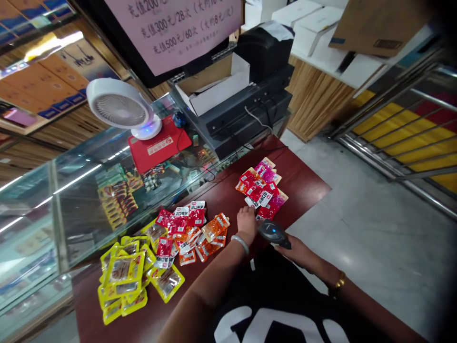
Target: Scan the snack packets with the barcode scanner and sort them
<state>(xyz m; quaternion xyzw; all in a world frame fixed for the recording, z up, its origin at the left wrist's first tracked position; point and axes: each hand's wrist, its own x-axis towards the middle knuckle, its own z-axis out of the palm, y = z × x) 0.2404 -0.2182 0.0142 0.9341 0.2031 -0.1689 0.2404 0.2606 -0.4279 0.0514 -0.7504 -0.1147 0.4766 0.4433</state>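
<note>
My right hand (288, 248) is closed around a dark handheld barcode scanner (273, 232) with a small blue light on top. The scanner's head points toward my left hand (247, 222), which is back up over the dark red table with its fingers curled. What those fingers hold, if anything, is hidden. Just beyond them lies a pile of red, pink and white snack packets (262, 188). Left of my left forearm is a second heap: orange packets (215, 227), red and white packets (180, 220), and clear-windowed yellow packets (123, 271).
The dark red table (303, 178) borders a glass display counter (76, 178). On the counter are a white fan (119, 105), a red mat (159, 146), and a dark machine with an open white box (223, 85). A metal rack (407, 138) stands at right.
</note>
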